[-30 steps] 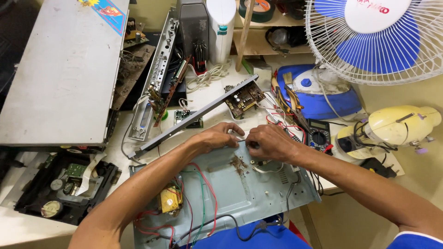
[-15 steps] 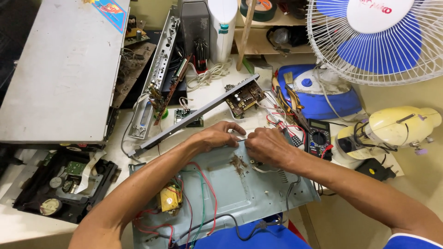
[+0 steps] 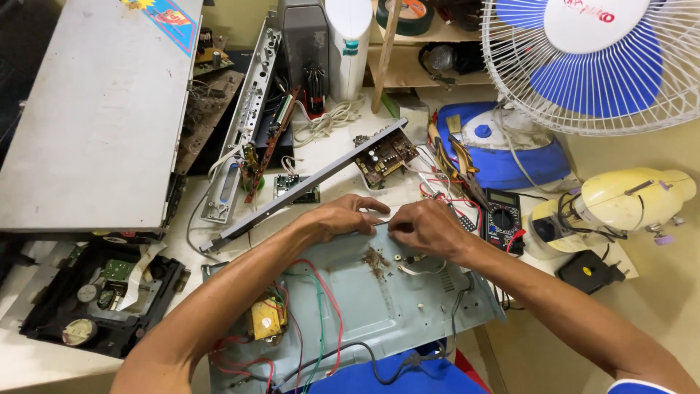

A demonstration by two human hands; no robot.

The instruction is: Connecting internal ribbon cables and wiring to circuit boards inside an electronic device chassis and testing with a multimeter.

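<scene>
A grey-blue metal chassis lies open in front of me, with rust-coloured dirt on its floor. A yellow transformer and red and green wires sit in its left part. My left hand and my right hand meet fingertip to fingertip at the chassis's far edge. Both pinch a small pale piece between them; what it is I cannot make out. A white cable loop lies just below my right hand.
A long front panel with a circuit board lies slanted beyond my hands. A multimeter, black adapter, cream appliance and fan stand right. At left are a grey cover and a black drive mechanism.
Both hands stay pinched together at the chassis's far edge, with only slight finger movement. The view has shifted a little.
</scene>
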